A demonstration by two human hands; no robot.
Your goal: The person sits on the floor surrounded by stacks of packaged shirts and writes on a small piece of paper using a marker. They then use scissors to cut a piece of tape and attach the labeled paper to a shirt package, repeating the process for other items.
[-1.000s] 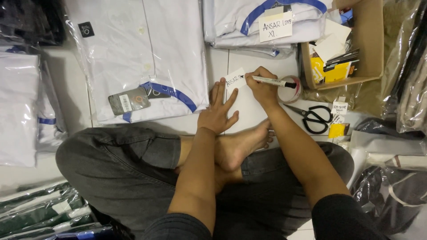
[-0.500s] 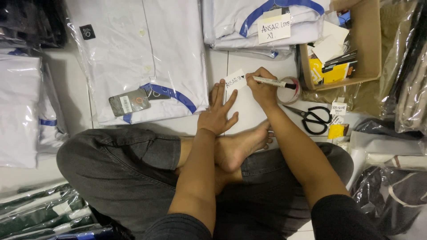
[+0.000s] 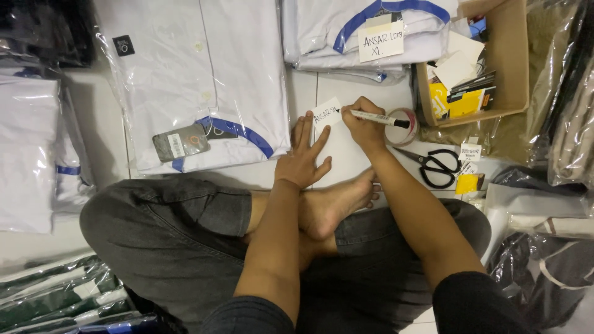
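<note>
White floor tiles [image 3: 346, 154]: left hand [image 3: 303, 158], fingers spread, pins paper slip [image 3: 326, 113]; right hand [image 3: 364, 124] fingers grip marker [image 3: 378, 118].

Floor [image 3: 108, 133], pale tile. Left of the hands: bagged white shirt [image 3: 198, 80] with blue collar trim, grey tag [image 3: 181, 142] lying on it. Above the hands: stack of folded white shirts [image 3: 322, 31], a handwritten paper label [image 3: 380, 40] on top. Right of the hands: tape roll [image 3: 405, 127], black scissors [image 3: 433, 164], cardboard box [image 3: 510, 62] of cards and yellow packets. Far left: more bagged white garments [image 3: 28, 154]; lower left, green ones [image 3: 55, 300]
</note>
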